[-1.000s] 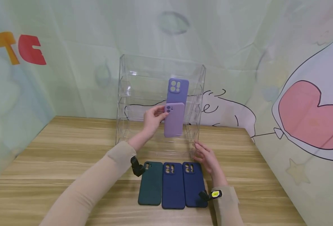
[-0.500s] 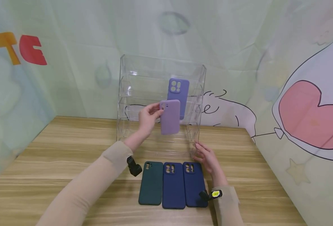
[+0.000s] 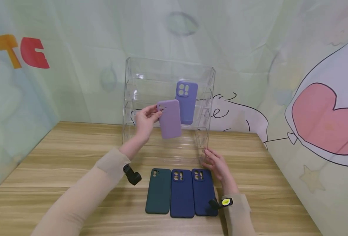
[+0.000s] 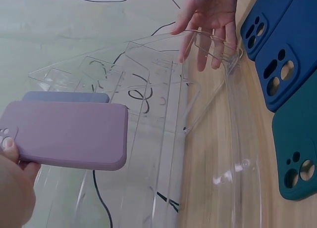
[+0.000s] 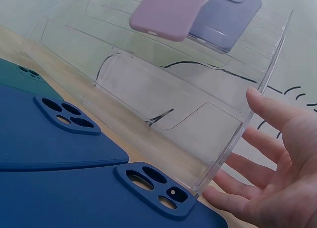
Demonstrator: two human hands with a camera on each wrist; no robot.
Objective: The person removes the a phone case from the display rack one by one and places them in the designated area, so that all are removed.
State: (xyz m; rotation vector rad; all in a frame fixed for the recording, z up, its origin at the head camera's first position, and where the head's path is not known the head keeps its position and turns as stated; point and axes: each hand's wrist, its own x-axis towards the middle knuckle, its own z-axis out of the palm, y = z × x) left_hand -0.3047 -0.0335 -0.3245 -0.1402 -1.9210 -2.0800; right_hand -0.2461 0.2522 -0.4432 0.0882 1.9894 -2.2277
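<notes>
On a wood-grained bench point(image 3: 82, 141), a clear tiered rack point(image 3: 150, 90) stands toward the far edge, likely to slide if bumped, because the right grip point(image 3: 217, 165), relaxed rather than clenched, appears merely to touch its lower right side. In front of it, a green case point(image 3: 158, 193), a middle navy case point(image 3: 182, 196) and a right-hand navy case point(image 3: 203, 191) lie flat in a row; a lowered wrist camera point(image 3: 214, 204), overlapping its corner in the head view, could shove the last askew. The left grip point(image 3: 144, 124) pinches a pink case point(image 3: 171, 120) before the rack, near the camera cutouts point(image 3: 162, 107) at its top-left corner. Held there alone, it may pivot or drop; a rightward swing might dislodge the lavender case point(image 3: 187, 106) standing in the rack.
</notes>
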